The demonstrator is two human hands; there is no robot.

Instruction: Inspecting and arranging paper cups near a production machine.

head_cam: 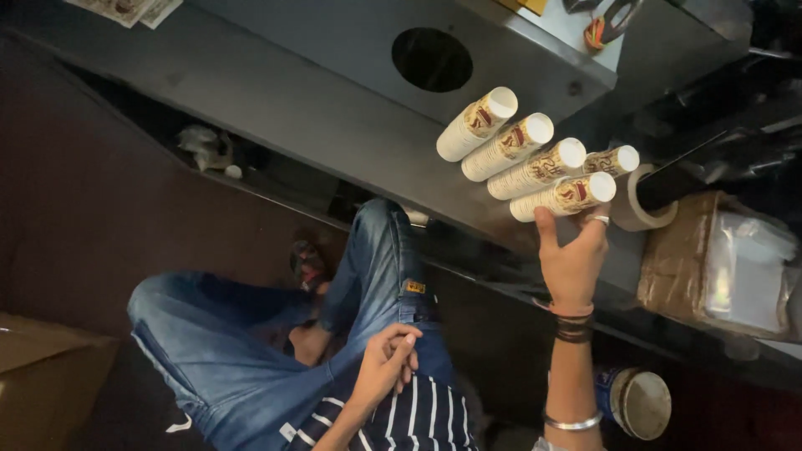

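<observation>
On steel counter (334,108), right hand (573,260) half-closed around nearest cup stack (564,197); left hand (386,361) loosely curled, empty, on lap.

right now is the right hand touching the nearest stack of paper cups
Touching. The head view shows the right hand with its thumb and fingers wrapped against the lower side of the nearest stack of paper cups, with no gap between them.
</observation>
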